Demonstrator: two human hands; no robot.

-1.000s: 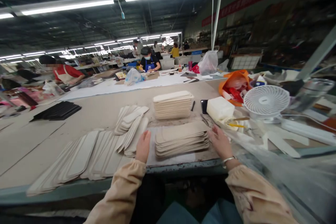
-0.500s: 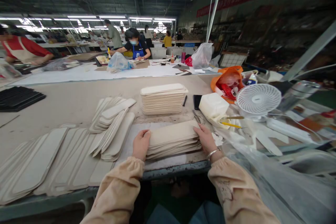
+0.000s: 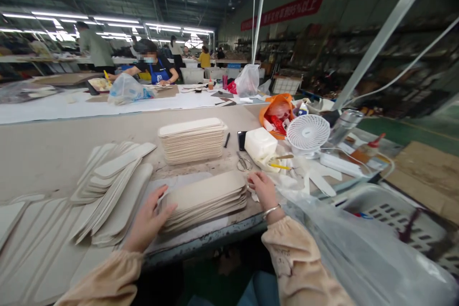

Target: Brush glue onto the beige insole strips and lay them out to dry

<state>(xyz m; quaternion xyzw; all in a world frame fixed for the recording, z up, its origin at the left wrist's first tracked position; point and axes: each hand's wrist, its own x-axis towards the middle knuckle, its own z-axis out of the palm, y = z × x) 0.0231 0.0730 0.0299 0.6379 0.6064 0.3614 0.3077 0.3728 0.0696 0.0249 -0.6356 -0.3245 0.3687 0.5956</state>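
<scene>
A loose stack of long cream panels (image 3: 208, 196) with rounded corners lies at the table's near edge, slightly fanned. At its left end is my left hand (image 3: 150, 215), thumb and fingers apart, close against the panels. My right hand (image 3: 263, 190) is just off the right end, fingers curled together; whether anything is pinched in them is hidden. A pair of scissors (image 3: 245, 163) lies just beyond that hand. Behind the loose stack stands a neat, taller stack of similar panels (image 3: 193, 146). More panels (image 3: 122, 196) are fanned out to the left.
On the right are a white block (image 3: 261, 141), a phone (image 3: 241, 140), a white fan (image 3: 308, 134), an orange bag (image 3: 274, 114) and a metal bottle (image 3: 346, 124). Clear plastic sheeting (image 3: 344, 239) hangs over the near right corner. A co-worker (image 3: 158, 69) sits across the table.
My hands have loosened from the stack's ends: the left has opened, and the right has come away from the panels. The view has turned to the right.
</scene>
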